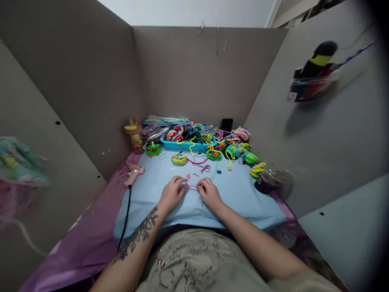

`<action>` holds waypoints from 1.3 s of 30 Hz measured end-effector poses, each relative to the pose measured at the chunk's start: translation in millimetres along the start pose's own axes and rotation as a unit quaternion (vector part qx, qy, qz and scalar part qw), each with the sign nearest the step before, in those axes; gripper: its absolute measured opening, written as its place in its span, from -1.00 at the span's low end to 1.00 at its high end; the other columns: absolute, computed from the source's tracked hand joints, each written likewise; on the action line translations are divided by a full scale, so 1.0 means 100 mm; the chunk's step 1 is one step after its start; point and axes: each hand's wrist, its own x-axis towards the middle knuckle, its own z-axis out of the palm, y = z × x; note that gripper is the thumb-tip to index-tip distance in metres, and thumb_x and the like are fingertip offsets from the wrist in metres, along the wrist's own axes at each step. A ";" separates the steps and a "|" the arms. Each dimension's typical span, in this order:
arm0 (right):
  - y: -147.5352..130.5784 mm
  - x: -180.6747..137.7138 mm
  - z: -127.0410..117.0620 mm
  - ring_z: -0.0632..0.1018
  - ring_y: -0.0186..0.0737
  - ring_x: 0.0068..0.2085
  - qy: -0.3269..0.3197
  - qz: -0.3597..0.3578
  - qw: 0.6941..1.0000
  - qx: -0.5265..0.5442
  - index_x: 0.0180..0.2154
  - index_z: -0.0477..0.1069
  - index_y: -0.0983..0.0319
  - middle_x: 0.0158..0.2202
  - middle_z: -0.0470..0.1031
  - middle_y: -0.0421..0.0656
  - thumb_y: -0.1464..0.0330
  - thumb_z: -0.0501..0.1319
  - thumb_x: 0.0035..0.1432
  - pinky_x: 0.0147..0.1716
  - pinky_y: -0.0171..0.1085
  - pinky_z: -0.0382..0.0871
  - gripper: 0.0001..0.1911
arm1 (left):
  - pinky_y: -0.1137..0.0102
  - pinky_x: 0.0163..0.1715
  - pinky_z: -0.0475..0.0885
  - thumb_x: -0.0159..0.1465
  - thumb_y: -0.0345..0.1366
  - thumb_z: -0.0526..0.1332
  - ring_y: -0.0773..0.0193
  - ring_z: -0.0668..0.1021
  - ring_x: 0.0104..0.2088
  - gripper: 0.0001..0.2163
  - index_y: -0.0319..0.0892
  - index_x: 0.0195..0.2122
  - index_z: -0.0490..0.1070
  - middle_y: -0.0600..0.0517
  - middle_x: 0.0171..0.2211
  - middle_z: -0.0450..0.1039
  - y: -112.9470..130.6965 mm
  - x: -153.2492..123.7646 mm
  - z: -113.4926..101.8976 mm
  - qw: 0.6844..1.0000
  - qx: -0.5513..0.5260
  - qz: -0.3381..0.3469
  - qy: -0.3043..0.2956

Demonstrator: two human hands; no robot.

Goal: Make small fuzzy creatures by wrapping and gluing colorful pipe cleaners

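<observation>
A short pink pipe cleaner (192, 186) stretches between my two hands, low over the blue cloth (158, 211). My left hand (173, 191) pinches its left end, which bends upward at the fingertips. The other end sits in the closed fingers of my right hand (209, 192). Just beyond lie a small pink coil (188, 176) and a short pink piece (196, 174). Scissors (206, 168) rest farther back, near a longer pink pipe cleaner (197, 162) and a round yellow multicoloured piece (179, 158).
A blue tray (188, 146) of pipe cleaners stands at the back. Left are a glue gun (134, 175) with a black cord, a green frog-like figure (153, 149) and a lidded cup (134, 136). A dark container (267, 180) stands right. Grey panels enclose the table.
</observation>
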 end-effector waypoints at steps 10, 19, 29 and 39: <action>-0.05 -0.03 0.10 0.36 -0.18 -0.21 -0.075 -0.044 0.973 -0.212 -0.32 0.32 0.28 -0.30 0.38 -0.05 0.49 0.01 0.21 -0.18 -0.27 0.19 -0.86 | 0.43 -0.21 0.36 0.26 -0.42 0.02 0.30 0.47 -0.25 -0.81 -0.17 -0.23 0.42 -0.03 -0.23 0.40 0.10 -0.14 0.03 0.997 0.072 0.035 0.011; -0.06 -0.02 0.09 0.37 -0.19 -0.25 -0.034 -0.062 0.983 -0.168 -0.37 0.31 0.25 -0.35 0.37 -0.09 0.51 0.02 0.17 -0.23 -0.27 0.22 -0.86 | 0.41 -0.15 0.38 0.23 -0.46 0.04 0.30 0.47 -0.21 -0.80 -0.20 -0.22 0.42 -0.04 -0.23 0.40 0.04 -0.09 0.02 0.998 -0.022 0.058 0.031; -0.10 0.24 0.02 0.40 -0.24 -0.33 -0.022 -0.046 0.999 -0.013 -0.43 0.35 0.22 -0.42 0.38 -0.16 0.44 0.09 0.13 -0.30 -0.29 0.25 -0.89 | 0.37 -0.17 0.42 0.27 -0.30 0.07 0.26 0.49 -0.15 -0.75 -0.14 -0.06 0.40 -0.07 -0.05 0.41 0.03 0.07 -0.04 0.993 -0.104 0.018 0.049; -0.07 0.93 0.14 0.43 -0.27 -0.34 -0.100 -0.018 0.994 0.048 -0.41 0.42 0.23 -0.42 0.43 -0.18 0.42 0.13 0.13 -0.32 -0.30 0.26 -0.89 | 0.35 -0.19 0.39 0.28 -0.29 0.08 0.24 0.52 -0.24 -0.83 -0.18 -0.24 0.45 -0.03 -0.27 0.53 -0.31 0.54 -0.05 0.998 -0.020 0.003 0.052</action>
